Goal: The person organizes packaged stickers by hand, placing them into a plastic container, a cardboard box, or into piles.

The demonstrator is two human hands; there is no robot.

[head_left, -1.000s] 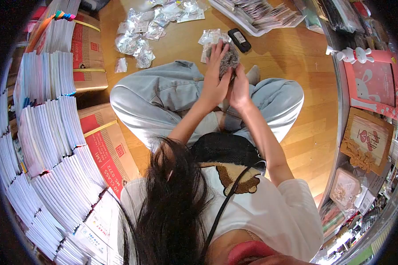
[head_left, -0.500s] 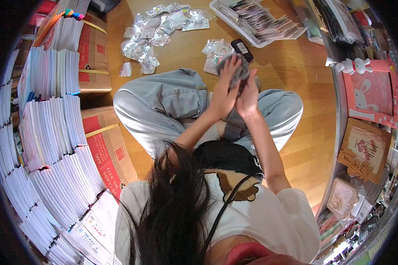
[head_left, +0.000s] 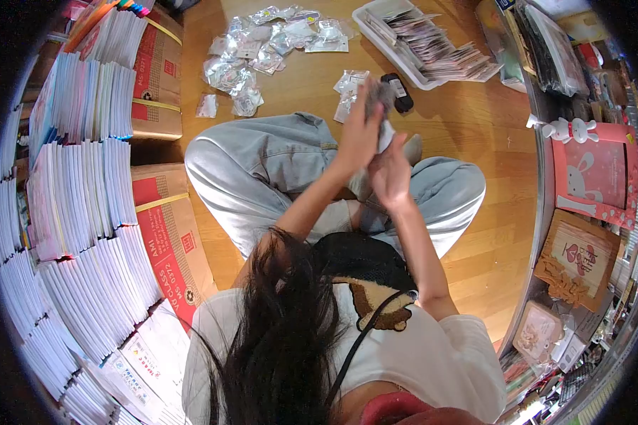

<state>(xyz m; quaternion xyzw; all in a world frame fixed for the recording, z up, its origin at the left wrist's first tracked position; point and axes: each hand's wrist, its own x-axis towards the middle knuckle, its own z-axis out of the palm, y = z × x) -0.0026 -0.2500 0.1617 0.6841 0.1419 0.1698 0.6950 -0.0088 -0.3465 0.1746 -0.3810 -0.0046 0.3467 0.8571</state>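
A crumpled grey cloth (head_left: 383, 99) is in my left hand (head_left: 360, 138), its fingers closed along the cloth's left side. My right hand (head_left: 391, 173) is just below and to the right, palm facing the left hand. Between the two palms shows a small white piece (head_left: 386, 136), which my right hand seems to grip from below; its kind is blurred. Past my hands on the wooden floor lie a few small clear packets (head_left: 350, 88), with a black object with a white label (head_left: 397, 92) beside them.
A heap of clear packets (head_left: 252, 60) lies at the far left of the floor. A white plastic basket (head_left: 376, 44) full of flat packets stands at the back. Stacked booklets (head_left: 96, 184) and cardboard boxes (head_left: 174, 248) line the left; a shelf with a pink bunny frame (head_left: 595, 170) the right.
My hands have slid apart a little, the left upward with the cloth and the right slightly down. The white piece now shows between them. The view has tilted slightly.
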